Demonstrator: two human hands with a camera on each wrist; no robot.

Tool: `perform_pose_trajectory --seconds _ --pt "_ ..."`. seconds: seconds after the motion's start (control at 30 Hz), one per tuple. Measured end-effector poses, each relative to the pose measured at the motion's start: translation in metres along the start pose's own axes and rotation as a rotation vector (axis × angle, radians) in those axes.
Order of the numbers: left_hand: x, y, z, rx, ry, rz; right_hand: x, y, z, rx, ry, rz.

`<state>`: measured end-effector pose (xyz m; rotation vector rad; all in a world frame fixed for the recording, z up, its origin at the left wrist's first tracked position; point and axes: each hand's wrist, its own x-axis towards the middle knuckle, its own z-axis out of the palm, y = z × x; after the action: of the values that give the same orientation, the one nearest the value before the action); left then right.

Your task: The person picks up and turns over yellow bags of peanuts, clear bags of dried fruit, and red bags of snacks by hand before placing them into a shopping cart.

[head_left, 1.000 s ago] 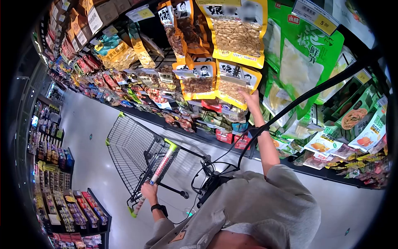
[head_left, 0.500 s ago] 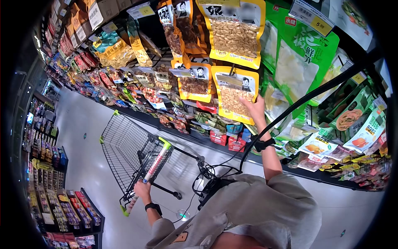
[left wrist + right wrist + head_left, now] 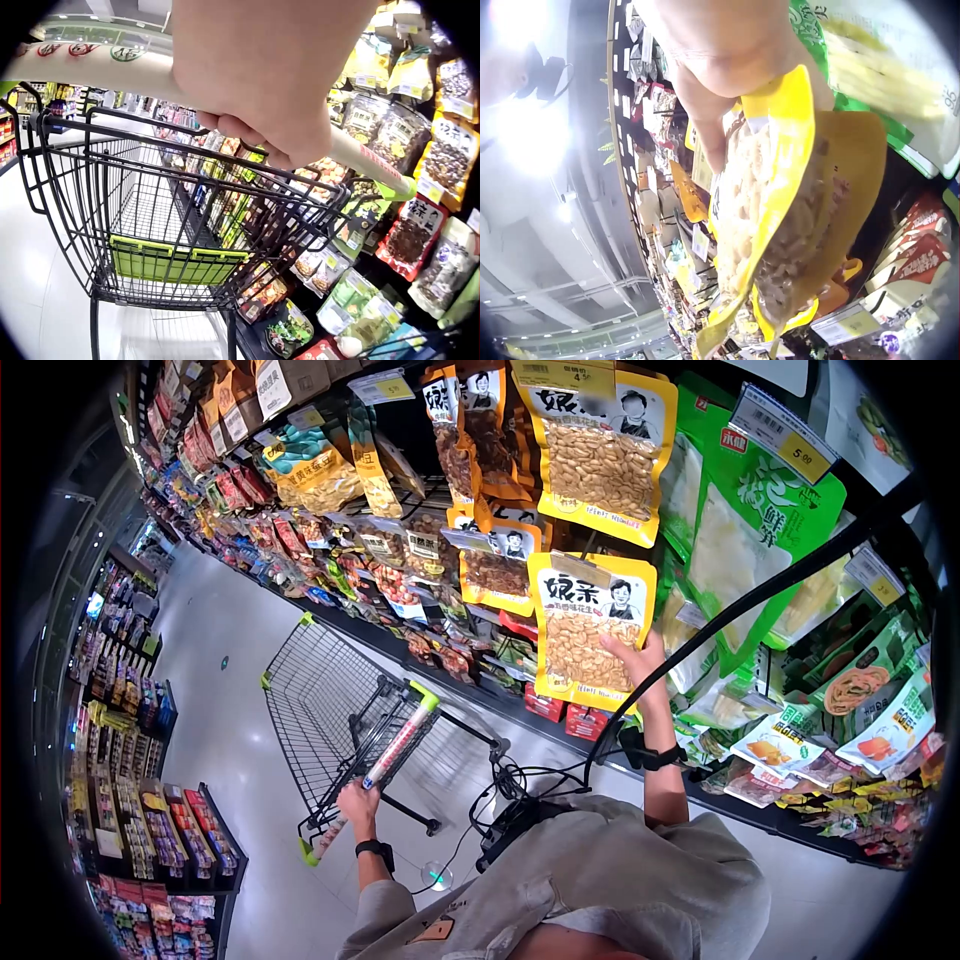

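Note:
My right hand [image 3: 645, 665] holds a yellow-edged bag of peanuts [image 3: 585, 635] by its lower right side, thumb across the clear front. A tag holder overlaps the bag's top edge. In the right wrist view the bag [image 3: 742, 217] bends along its yellow edge below the hand [image 3: 720, 49], and another bag of peanuts [image 3: 795, 232] shows beside it. A larger peanut bag [image 3: 605, 460] hangs just above. Down to the left, my left hand [image 3: 358, 807] grips the shopping cart handle [image 3: 400, 740]; in the left wrist view its fingers curl round the bar.
The wire shopping cart [image 3: 318, 700] stands alongside the shelf. Green bags of bamboo shoots [image 3: 745, 550] hang on the right, and brown snack bags [image 3: 495, 565] on the left. A black cable [image 3: 740, 605] crosses before the right forearm. Another display rack [image 3: 165, 830] stands across the aisle.
My right hand has drawn the peanut bag lower, opening a gap beneath the larger bag above, and its front now shows more fully. The left hand stays on the cart handle.

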<state>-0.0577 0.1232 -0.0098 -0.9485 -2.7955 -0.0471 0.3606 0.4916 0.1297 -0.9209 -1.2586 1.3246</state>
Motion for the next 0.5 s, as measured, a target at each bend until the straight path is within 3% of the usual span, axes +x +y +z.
perform_pose_trajectory --seconds 0.1,0.33,0.4,0.47,0.5 --pt "-0.01 0.017 -0.005 -0.045 0.015 0.032 -0.007 -0.006 0.003 0.125 -0.036 0.079" --pt "-0.033 0.056 -0.016 -0.095 -0.074 0.012 -0.017 0.01 0.012 0.072 -0.224 0.112" --pt "-0.031 0.063 -0.025 -0.267 -0.321 -0.002 -0.021 0.009 0.02 0.104 -0.27 0.143" --pt "-0.024 0.079 -0.058 -0.461 -0.572 0.131 -0.025 0.012 0.026 0.122 -0.33 0.177" --pt "-0.019 0.074 -0.036 -0.553 -0.487 0.347 -0.024 0.012 0.03 0.154 -0.343 0.156"
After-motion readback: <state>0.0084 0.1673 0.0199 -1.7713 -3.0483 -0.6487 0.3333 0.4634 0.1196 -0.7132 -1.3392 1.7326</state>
